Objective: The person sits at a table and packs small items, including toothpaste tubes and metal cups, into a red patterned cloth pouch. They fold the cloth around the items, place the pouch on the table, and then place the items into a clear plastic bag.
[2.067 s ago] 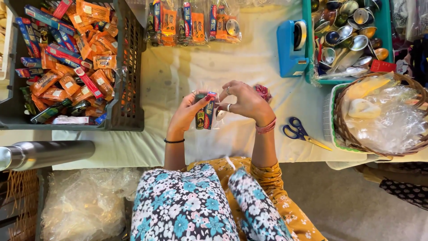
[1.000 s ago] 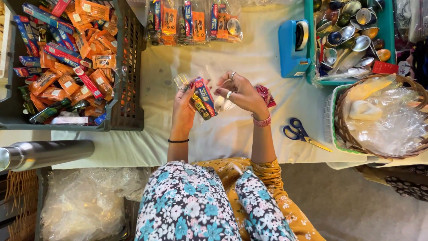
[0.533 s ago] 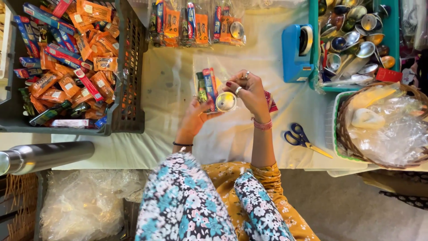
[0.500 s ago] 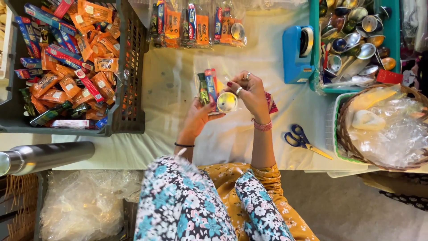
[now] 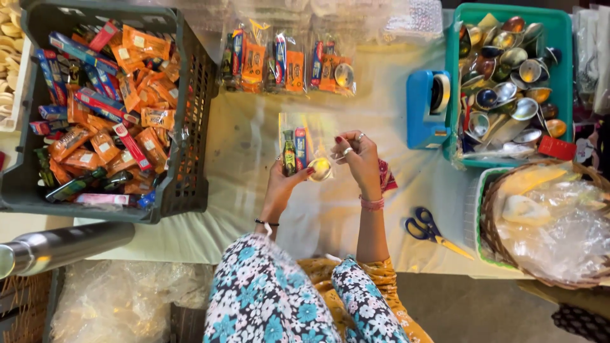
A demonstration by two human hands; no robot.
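A seated person's 2 hands meet above the middle of the tabletop [image 5: 254, 146], working on a clear plastic bag [image 5: 304, 136]. The left hand [image 5: 284, 182] is closed around the bag's lower part, where a small dark bottle [image 5: 289, 153] and a red-and-blue packet [image 5: 301, 147] stand upright inside. The right hand [image 5: 359, 155], fingers curled, pinches a small round shiny cup [image 5: 321, 168] at the bag's lower edge, touching the left thumb; whether the cup is inside the plastic or only against it cannot be told.

A red packet [image 5: 386, 178] lies partly hidden behind the right wrist. Just right of it rest blue-handled scissors [image 5: 432, 230], and further back stands a blue tape dispenser [image 5: 427, 108]. Beyond the hands, 3 filled bags [image 5: 286, 63] lie in a row (each holding orange packets). A dark crate [image 5: 190, 121] heaped with packets sits to the left, a green bin [image 5: 559, 38] of metal cups to the right, and a wicker basket [image 5: 492, 216] of plastic wrap at the near right.

The likeliest slip, judging from the grip: the thin plastic is held low while its top stands loose, so the bottle could tip and the cup, held only by fingertips, could drop to the tabletop.
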